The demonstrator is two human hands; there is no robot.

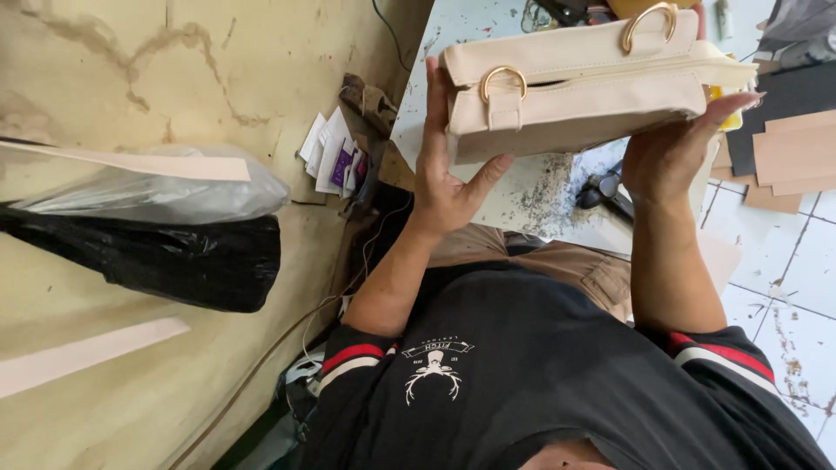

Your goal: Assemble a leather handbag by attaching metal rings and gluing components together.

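I hold a cream leather handbag (575, 96) with two gold rings (502, 83) between both hands, above a white worktable (453, 35). My left hand (446, 170) presses flat against the bag's left end, thumb tucked under its bottom edge. Cupped under the bag's right end is my right hand (669, 152), fingers stretched along the underside. The bag lies on its side with the ring tabs facing me.
A stained beige surface on the left carries a clear plastic bag (165, 196), a black plastic bag (174, 257) and pale leather strips (87, 352). Loose papers (331, 157) lie near the table. Brown cardboard pieces (792, 157) lie on the tiled floor at right.
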